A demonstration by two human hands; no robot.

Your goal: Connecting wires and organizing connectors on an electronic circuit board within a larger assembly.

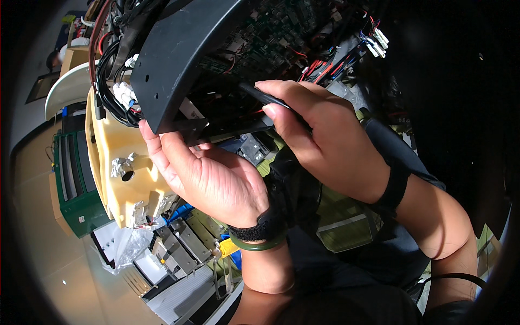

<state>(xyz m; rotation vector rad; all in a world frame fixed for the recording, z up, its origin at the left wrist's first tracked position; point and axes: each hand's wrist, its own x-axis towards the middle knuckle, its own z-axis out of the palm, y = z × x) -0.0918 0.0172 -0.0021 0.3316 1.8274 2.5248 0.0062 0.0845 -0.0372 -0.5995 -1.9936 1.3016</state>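
While, in the head view, your left hand [211, 181] touches the near-left corner of a black, flat-sided metal housing [179, 43] with bent fingers, I cannot tell whether they grip it. Your right hand [325, 127] pinches a slim, black, rod-shaped piece [257, 93] between thumb and fingers at the housing's open side, near green circuit boards [265, 38]. Left of the housing hang looped black cables [108, 78].

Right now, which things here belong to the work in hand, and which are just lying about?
In hand:
- black metal housing, left hand at its edge
- circuit boards inside it
- slim black tool, in the right hand

Apparently lying about:
- green box
- clear plastic bag
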